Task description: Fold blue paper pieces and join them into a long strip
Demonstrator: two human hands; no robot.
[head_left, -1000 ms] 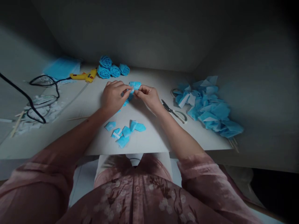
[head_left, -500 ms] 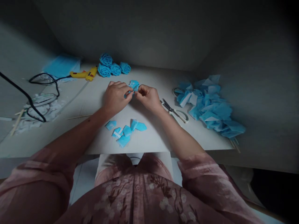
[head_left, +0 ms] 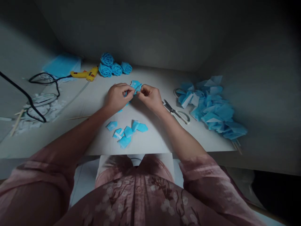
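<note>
Between my two hands, above the middle of the white table, is a small folded blue piece [head_left: 135, 84]. My left hand [head_left: 119, 95] pinches its left side between thumb and fingers. On the other side my right hand [head_left: 150, 96] grips it with closed fingertips, close to the left ones. The fingers hide the lower part of the piece. Nearer the table's front edge lie several blue cut pieces [head_left: 128, 131], some overlapping. Bits of blue also show just below my left hand.
Several blue rosettes [head_left: 107, 59] stand at the back, beside a yellow glue gun [head_left: 87, 74] with a black cord. Scissors [head_left: 175, 111] lie right of my right hand, near a heap of blue material [head_left: 213, 110]. A thin stick [head_left: 77, 118] and white scraps [head_left: 42, 114] lie left.
Both hands have shifted very slightly, and the fingers of my left hand are more curled. The blue piece has tilted a little to the right. Bits of blue now show under my left hand.
</note>
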